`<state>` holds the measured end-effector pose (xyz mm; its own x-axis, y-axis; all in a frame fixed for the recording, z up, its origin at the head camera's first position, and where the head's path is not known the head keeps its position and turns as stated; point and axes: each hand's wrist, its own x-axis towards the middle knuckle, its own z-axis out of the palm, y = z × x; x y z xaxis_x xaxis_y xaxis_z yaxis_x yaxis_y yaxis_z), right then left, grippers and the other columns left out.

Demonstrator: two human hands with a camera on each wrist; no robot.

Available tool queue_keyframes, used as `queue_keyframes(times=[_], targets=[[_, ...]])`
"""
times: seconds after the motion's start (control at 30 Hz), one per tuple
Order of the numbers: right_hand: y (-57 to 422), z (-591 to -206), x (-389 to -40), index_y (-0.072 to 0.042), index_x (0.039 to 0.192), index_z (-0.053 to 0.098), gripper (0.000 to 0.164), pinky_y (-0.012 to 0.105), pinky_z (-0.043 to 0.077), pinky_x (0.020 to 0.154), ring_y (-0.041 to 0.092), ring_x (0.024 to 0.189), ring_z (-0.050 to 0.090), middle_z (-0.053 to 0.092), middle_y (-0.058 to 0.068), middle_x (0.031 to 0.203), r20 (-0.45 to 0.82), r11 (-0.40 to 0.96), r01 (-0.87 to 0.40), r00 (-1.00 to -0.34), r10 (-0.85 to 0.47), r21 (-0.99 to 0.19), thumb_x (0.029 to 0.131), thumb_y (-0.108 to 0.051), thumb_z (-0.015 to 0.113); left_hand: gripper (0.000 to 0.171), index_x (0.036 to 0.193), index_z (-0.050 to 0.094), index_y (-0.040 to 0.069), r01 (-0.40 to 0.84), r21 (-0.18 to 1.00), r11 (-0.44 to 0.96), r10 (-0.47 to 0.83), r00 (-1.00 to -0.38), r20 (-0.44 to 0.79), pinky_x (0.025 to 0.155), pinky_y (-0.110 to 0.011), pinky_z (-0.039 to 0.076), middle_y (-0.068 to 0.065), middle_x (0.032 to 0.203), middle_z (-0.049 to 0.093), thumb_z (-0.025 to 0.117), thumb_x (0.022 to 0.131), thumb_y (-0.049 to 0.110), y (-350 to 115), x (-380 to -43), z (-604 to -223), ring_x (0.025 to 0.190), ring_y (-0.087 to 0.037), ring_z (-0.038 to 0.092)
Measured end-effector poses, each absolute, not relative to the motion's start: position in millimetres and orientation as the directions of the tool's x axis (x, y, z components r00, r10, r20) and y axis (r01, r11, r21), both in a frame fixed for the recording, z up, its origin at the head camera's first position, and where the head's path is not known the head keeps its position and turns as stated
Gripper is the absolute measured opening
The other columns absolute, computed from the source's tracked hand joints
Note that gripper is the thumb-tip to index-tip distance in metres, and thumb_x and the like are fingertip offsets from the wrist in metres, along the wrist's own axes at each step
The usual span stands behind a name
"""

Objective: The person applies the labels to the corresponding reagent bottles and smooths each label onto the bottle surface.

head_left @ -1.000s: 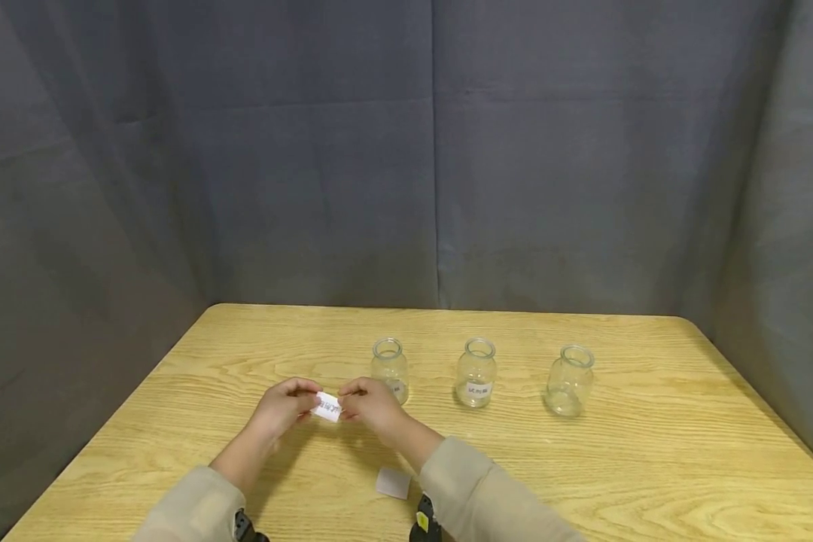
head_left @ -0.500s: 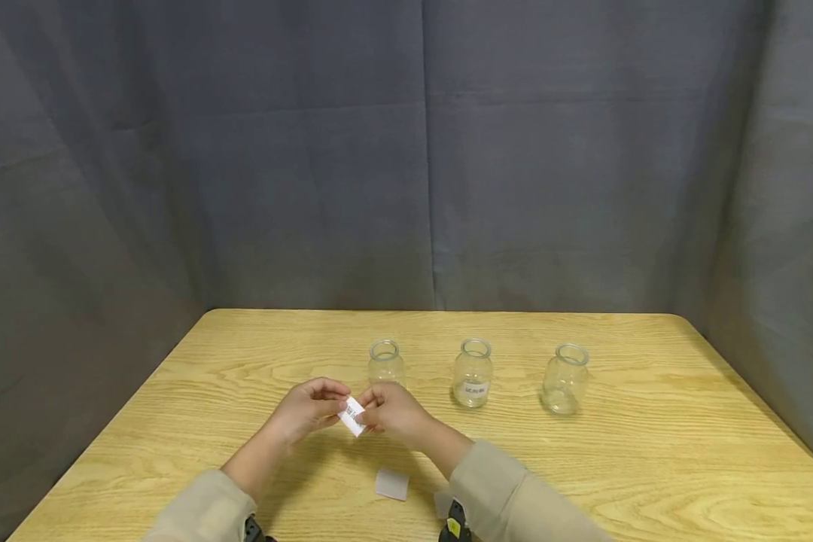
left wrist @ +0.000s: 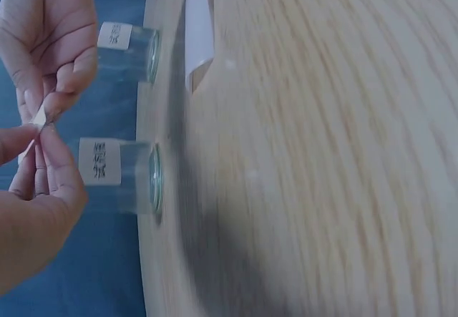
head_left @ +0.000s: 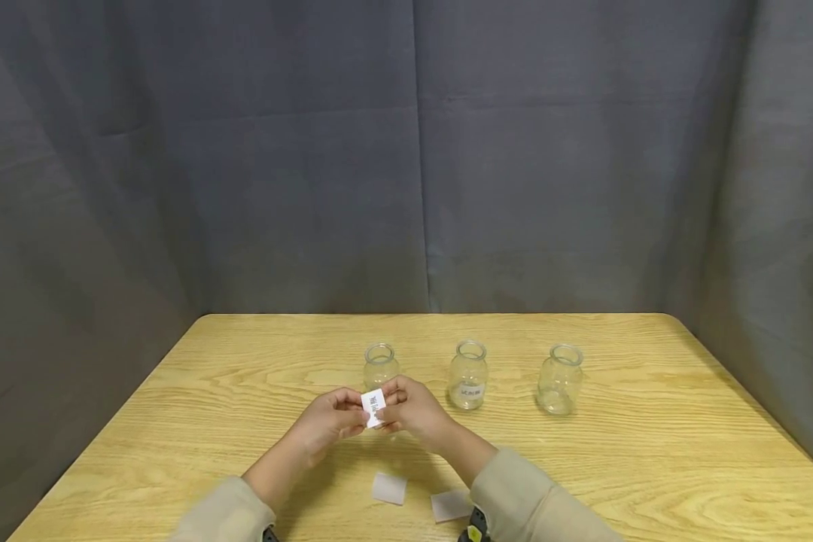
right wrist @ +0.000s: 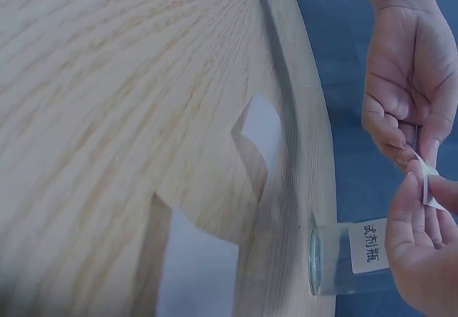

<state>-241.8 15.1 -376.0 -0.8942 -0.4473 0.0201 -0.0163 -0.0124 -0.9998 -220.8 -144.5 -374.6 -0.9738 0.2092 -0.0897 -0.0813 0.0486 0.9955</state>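
Both hands meet above the table, with a small white label [head_left: 373,407] bearing printed dark characters between them. My left hand [head_left: 328,423] pinches its left edge between thumb and fingers. On the opposite edge my right hand [head_left: 420,414] pinches it too. The label stands tilted, its print turned sideways. Just behind the hands is a clear glass jar [head_left: 380,363], its lower part hidden in the head view; the left wrist view shows a printed label [left wrist: 100,162] on it. A middle glass jar [head_left: 468,373] carries a similar label. No label shows on the right-hand glass jar [head_left: 559,380].
Two blank, slightly curled paper pieces lie on the wooden table [head_left: 650,452]: one piece [head_left: 389,488] in front of the hands, another piece [head_left: 451,505] beside the right sleeve [head_left: 535,497]. A grey curtain [head_left: 312,188] surrounds the table's back and sides.
Both hands have shifted right with the label, coming in front of the left jar. The label has turned from lying crosswise to more upright. The second paper piece has come out from behind the right sleeve.
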Motion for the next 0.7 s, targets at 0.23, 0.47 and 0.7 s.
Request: queue_keyframes(times=[0.23, 0.47, 0.7], targets=[[25.9, -377.7, -240.4, 0.006, 0.112, 0.044, 0.038, 0.032, 0.05, 0.061, 0.015, 0.061, 0.053, 0.05, 0.01, 0.076, 0.022, -0.058, 0.002, -0.909, -0.416, -0.998, 0.076, 0.01, 0.055, 0.022, 0.096, 0.049, -0.011, -0.067, 0.996, 0.066, 0.238, -0.968, -0.08, 0.071, -0.027, 0.046, -0.008, 0.082, 0.052, 0.056, 0.078, -0.001, -133.5, -221.9, -377.0, 0.073, -0.015, 0.052], [40.5, -376.4, -239.2, 0.008, 0.099, 0.046, 0.024, 0.031, 0.05, 0.063, 0.016, 0.065, 0.054, 0.049, 0.008, 0.077, 0.049, -0.056, -0.03, -0.923, -0.381, -0.998, 0.076, 0.005, 0.054, 0.021, 0.099, 0.05, -0.006, -0.052, 0.994, 0.092, 0.21, -0.975, -0.07, 0.071, -0.03, 0.046, -0.008, 0.085, 0.053, 0.055, 0.081, 0.003, -127.6, -224.4, -375.7, 0.075, -0.016, 0.053], [53.1, -376.9, -240.6, 0.008, 0.091, 0.049, 0.017, 0.034, 0.048, 0.065, 0.015, 0.067, 0.055, 0.052, 0.006, 0.073, 0.097, 0.002, -0.106, -0.917, -0.387, -0.994, 0.077, 0.002, 0.057, 0.019, 0.095, 0.054, -0.004, -0.033, 0.993, 0.109, 0.252, -0.966, -0.06, 0.069, -0.029, 0.044, -0.006, 0.084, 0.053, 0.057, 0.079, 0.004, -120.1, -227.4, -372.9, 0.074, -0.016, 0.051]])
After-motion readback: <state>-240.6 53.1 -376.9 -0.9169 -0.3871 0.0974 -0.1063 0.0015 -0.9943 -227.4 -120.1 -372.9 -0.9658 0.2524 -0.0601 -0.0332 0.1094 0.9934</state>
